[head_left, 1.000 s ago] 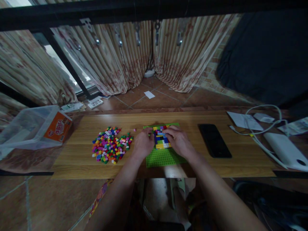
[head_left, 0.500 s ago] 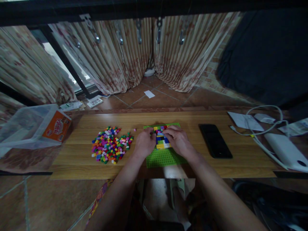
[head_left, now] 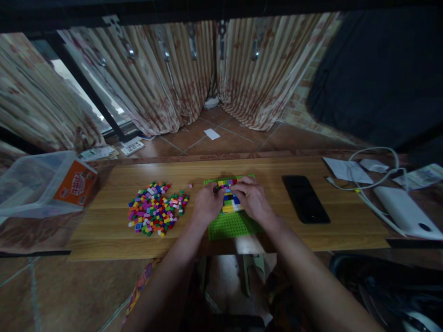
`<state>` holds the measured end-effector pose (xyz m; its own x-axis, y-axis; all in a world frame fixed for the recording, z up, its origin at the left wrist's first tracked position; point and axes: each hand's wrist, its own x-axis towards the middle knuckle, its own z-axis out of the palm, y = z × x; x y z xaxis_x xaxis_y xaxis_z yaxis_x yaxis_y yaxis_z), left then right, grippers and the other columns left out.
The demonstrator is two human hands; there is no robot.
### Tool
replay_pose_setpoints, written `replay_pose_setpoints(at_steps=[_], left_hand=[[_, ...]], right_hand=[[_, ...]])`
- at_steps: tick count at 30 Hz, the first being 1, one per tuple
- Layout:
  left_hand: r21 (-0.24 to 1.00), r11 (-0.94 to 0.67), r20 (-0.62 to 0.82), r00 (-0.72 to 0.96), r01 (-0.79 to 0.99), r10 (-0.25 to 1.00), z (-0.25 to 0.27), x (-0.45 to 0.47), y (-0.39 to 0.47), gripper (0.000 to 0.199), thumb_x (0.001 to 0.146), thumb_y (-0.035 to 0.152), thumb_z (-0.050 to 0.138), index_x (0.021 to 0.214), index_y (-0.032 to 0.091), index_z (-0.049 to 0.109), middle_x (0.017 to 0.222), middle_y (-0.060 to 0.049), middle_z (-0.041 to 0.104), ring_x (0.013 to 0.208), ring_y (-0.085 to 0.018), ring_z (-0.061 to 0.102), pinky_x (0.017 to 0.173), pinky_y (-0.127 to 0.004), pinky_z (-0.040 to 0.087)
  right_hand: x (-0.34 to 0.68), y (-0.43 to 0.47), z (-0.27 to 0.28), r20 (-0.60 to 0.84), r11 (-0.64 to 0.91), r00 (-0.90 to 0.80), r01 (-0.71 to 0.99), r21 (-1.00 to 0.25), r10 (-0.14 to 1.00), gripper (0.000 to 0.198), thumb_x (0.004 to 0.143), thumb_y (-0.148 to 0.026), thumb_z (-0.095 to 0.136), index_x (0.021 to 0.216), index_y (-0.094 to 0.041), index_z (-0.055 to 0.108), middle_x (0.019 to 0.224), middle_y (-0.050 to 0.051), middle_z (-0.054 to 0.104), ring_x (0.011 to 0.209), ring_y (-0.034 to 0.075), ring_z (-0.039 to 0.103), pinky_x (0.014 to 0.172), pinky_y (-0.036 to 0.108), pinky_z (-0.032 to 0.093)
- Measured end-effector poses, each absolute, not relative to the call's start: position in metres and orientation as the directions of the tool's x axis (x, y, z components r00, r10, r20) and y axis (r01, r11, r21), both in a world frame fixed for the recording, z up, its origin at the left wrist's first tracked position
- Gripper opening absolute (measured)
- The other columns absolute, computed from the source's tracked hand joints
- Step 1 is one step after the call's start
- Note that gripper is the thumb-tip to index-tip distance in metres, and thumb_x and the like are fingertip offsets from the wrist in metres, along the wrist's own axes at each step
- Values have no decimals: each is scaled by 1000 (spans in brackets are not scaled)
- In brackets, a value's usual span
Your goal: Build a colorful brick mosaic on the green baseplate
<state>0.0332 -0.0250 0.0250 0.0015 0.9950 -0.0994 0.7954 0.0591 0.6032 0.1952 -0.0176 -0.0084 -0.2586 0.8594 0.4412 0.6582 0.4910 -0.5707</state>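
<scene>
A green studded baseplate (head_left: 233, 227) lies on the wooden table. Its upper half carries a block of toy bricks (head_left: 230, 208) in blue, yellow, white, red and purple. My left hand (head_left: 208, 202) rests at the left side of these bricks, fingers curled in; anything between them is too small to make out. From the right, my right hand (head_left: 252, 193) reaches over the bricks with thumb and fingertips pinched together. What it pinches, if anything, is hidden. The two hands' fingertips nearly meet above the bricks.
Left of the baseplate, many loose bricks (head_left: 154, 210) lie heaped on the table (head_left: 100, 221). A clear plastic bin (head_left: 38, 180) stands at the far left. On the right are a black phone (head_left: 306, 199), a white cable (head_left: 375, 205) and a white power bank (head_left: 408, 212).
My right hand's fingertips have shifted slightly left over the bricks, closer to my left hand. The whole view has moved a little; the left hand stays at the bricks.
</scene>
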Motion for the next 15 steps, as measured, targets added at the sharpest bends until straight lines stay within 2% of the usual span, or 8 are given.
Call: replay_pose_setpoints(at_steps=[6, 10, 13, 15], left_hand=[[658, 107, -128, -29, 746, 991, 22, 34, -23, 33, 91, 33, 51, 111, 13, 68, 92, -11, 74, 76, -20, 66, 66, -27, 44], [669, 110, -116, -42, 735, 992, 20, 35, -23, 35, 91, 33, 51, 112, 12, 68, 90, -11, 74, 74, -20, 66, 65, -27, 43], [658, 127, -128, -55, 742, 990, 20, 36, -24, 35, 91, 34, 51, 112, 12, 68, 90, -12, 74, 75, -21, 66, 65, -28, 44], [653, 126, -129, -54, 747, 990, 21, 36, -24, 36, 91, 35, 51, 112, 12, 68, 91, -12, 74, 76, -21, 67, 66, -28, 44]], right_hand=[[197, -19, -3, 400, 437, -212, 632, -640, 892, 19, 89, -19, 59, 85, -24, 76, 88, 5, 64, 87, 20, 60, 82, 34, 47], [208, -14, -2, 391, 330, -45, 628, -704, 919, 21, 90, -28, 55, 91, -21, 75, 90, 7, 67, 88, 21, 63, 84, 37, 49], [214, -11, -7, 363, 209, 94, 674, -708, 927, 27, 89, -36, 53, 97, -21, 74, 98, 10, 70, 97, 25, 62, 93, 45, 46], [213, -10, -13, 317, 151, 122, 686, -712, 941, 34, 88, -43, 54, 104, -19, 72, 103, 11, 70, 103, 28, 60, 97, 48, 44]])
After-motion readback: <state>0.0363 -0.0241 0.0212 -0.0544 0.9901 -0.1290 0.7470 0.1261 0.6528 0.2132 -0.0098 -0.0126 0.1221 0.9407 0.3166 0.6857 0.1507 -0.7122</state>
